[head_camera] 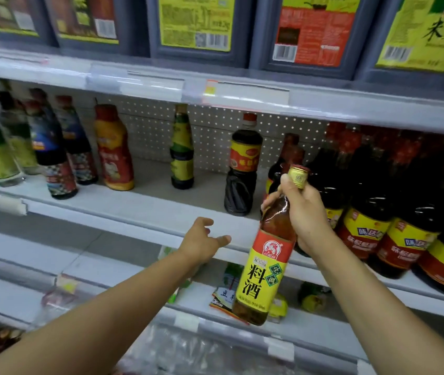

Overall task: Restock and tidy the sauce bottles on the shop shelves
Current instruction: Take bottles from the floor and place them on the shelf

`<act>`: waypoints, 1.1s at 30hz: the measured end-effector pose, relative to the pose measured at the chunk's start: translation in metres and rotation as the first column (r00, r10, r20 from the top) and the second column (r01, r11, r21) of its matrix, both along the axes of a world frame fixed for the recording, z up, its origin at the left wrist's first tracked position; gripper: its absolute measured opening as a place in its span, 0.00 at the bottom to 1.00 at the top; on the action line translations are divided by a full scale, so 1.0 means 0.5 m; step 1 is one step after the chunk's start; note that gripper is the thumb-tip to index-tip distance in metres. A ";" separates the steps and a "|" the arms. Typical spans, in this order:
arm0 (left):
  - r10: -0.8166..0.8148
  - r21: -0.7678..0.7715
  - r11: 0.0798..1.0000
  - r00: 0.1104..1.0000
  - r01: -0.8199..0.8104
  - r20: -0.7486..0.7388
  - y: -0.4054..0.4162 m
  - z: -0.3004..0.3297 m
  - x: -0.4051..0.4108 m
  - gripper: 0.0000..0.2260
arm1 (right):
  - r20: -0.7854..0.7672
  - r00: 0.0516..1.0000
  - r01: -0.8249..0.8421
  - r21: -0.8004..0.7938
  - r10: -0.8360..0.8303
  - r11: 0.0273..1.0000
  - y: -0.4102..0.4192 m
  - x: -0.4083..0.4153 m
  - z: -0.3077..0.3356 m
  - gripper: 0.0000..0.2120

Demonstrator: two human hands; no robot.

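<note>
Head view: the step in hand looks like restocking, with one cooking-wine bottle [267,255] being brought to the middle shelf [139,209]. The right hand [303,212] grips this bottle by its neck and shoulder, fingers curled round the glass just under the gold cap [298,175]. The bottle hangs tilted in front of the shelf edge, its base down over the lower shelf, not yet set down. The left hand [202,240] reaches toward the shelf lip with fingers loosely spread, holding nothing. Bare shelf lies between the green bottle [182,150] and the dark soy bottle [242,169]. The next move probably calls for lifting the bottle over the lip and standing it upright there, label forward, without knocking its neighbours.
</note>
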State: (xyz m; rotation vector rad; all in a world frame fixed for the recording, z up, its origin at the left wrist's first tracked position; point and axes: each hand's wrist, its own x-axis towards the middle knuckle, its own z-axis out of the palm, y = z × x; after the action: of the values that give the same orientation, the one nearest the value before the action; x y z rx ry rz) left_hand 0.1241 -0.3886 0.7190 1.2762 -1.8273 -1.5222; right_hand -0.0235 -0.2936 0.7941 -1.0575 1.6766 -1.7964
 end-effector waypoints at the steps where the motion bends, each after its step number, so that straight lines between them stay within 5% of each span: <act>1: 0.019 0.009 1.000 1.000 -0.019 -0.014 -0.010 0.008 0.033 0.26 | 0.000 1.000 -0.010 0.001 0.010 1.000 -0.016 0.026 0.006 0.12; 21: 0.212 0.000 0.977 0.973 -0.213 -0.092 -0.200 0.096 0.654 0.18 | 0.135 0.982 -0.119 -0.079 0.129 0.990 -0.336 0.530 0.053 0.14; 33: 0.052 0.029 0.998 0.995 -0.050 -0.085 -0.337 0.072 0.788 0.35 | 0.156 0.959 -0.226 -0.085 0.237 0.970 -0.563 0.711 0.057 0.15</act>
State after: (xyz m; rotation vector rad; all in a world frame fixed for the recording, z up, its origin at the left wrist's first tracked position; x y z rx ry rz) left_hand 0.5181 -0.5573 0.7549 1.2409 -1.7137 -1.5545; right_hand 0.3322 -0.5750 0.8228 -1.0530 1.3449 -1.7447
